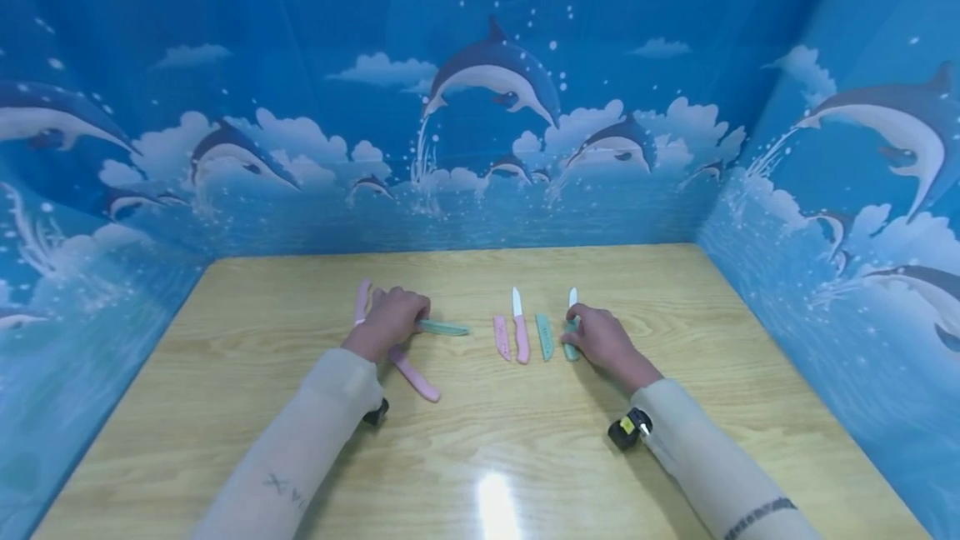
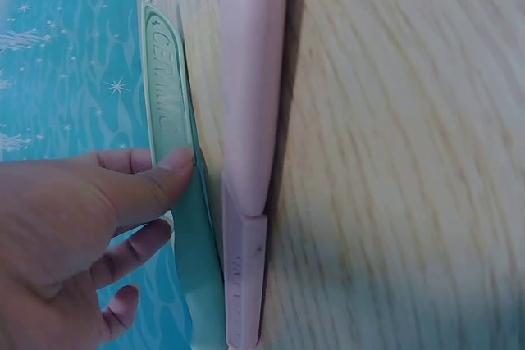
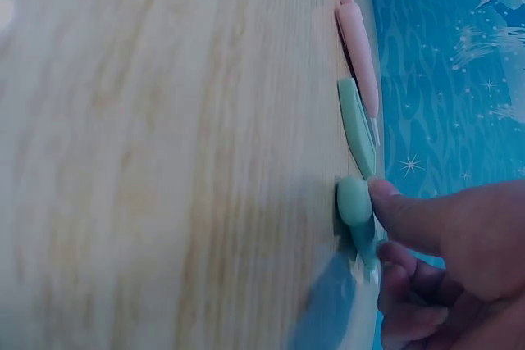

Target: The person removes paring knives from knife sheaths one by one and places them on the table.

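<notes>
A blue cloth backdrop [image 1: 480, 215] printed with dolphins stands behind the wood-grained surface [image 1: 480, 423]. Pale sleeves [image 1: 307, 423] reach in from the near edge. The left hand [image 1: 390, 319] hides the middle of a slim pink sheathed knife [image 2: 256, 79], smooth and rounded at the handle; whether the pink strip [image 1: 362, 294] beyond the hand belongs to it, I cannot tell. This grip is nearly closed, thumb and fingers pinching a green sheathed knife [image 2: 168, 88], its sheath lettered in relief. The right hand [image 1: 600, 336] partly covers a green knife [image 1: 572, 351] on the right, its grip narrowed to a pinch on the handle, the white blade bare. Just left lie a flat green sheath [image 1: 544, 337], a bare white-bladed pink knife [image 1: 522, 340] and a pink sheath [image 1: 502, 337], all roughly side by side.
</notes>
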`<action>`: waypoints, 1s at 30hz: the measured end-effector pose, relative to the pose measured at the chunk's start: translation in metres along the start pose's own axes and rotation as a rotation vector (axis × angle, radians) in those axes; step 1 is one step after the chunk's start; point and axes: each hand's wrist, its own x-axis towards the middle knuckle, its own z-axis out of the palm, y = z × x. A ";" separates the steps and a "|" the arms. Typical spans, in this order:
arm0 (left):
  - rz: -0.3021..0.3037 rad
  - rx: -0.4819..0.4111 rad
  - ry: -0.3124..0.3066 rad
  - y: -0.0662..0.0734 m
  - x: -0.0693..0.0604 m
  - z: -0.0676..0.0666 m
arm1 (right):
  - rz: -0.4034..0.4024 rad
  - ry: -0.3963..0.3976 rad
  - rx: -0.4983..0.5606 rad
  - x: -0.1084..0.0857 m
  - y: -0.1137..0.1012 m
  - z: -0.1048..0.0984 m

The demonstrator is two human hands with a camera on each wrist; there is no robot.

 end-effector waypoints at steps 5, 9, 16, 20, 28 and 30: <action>-0.005 -0.054 0.002 -0.002 -0.002 0.002 | 0.030 -0.002 -0.002 0.000 0.000 0.000; 0.020 -0.068 0.062 -0.004 -0.001 0.002 | 0.043 -0.007 0.004 0.001 0.000 -0.001; 0.038 -0.045 0.165 -0.004 0.004 -0.001 | 0.060 0.024 0.020 0.000 -0.001 -0.004; 0.053 -0.109 0.187 0.001 0.004 -0.004 | 0.032 0.052 0.028 -0.001 -0.008 -0.003; 0.035 -0.313 0.208 0.011 0.000 -0.011 | -0.020 0.103 0.066 -0.004 -0.026 0.004; 0.024 -0.365 0.204 0.014 -0.001 -0.013 | -0.030 0.127 0.073 -0.004 -0.032 0.005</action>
